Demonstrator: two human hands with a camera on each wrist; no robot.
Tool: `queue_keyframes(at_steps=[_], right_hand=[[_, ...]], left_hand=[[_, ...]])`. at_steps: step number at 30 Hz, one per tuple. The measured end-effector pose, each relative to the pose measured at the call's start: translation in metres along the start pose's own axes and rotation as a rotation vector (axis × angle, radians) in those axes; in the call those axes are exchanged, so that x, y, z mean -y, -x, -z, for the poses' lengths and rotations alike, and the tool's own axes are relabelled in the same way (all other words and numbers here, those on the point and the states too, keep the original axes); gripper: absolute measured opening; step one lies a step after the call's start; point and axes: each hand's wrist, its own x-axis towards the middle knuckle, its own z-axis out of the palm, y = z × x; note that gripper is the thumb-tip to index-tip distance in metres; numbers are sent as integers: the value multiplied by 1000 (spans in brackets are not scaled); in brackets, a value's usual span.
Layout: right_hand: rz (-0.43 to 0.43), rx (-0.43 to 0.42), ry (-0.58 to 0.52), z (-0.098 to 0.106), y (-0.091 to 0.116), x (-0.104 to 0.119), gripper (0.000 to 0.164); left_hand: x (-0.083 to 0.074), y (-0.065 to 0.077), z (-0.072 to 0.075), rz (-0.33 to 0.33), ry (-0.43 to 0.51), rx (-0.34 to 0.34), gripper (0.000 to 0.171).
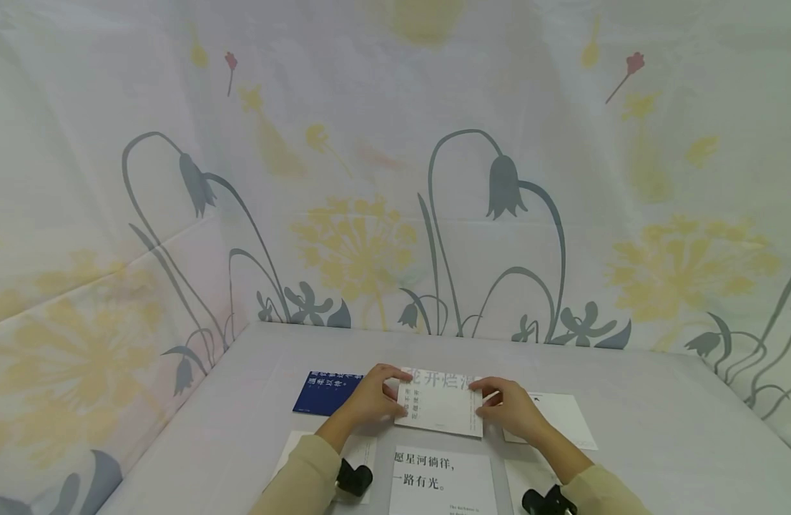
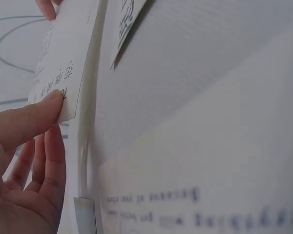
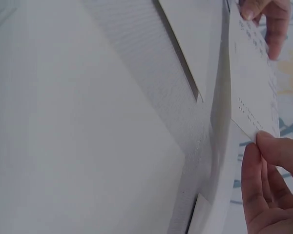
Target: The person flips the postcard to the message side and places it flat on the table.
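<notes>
A white card with grey and black Chinese characters is held up over the table between both hands. My left hand pinches its left edge, the thumb lying on the printed face and the fingers behind. At the opposite edge my right hand pinches it the same way, thumb in front near small print at a corner. Just below in the head view lies another white card with two lines of black characters.
A dark blue card lies behind the left hand, a white card behind the right. More white cards lie partly under the forearms. A flower-printed curtain rises at the back of the pale table.
</notes>
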Motion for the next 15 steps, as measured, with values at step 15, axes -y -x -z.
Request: queue_keyframes(at_steps=[15], right_hand=[[-20,-52,-165,5,0,0,62]], left_hand=[[-4,0,-1,2,114,-72,42]])
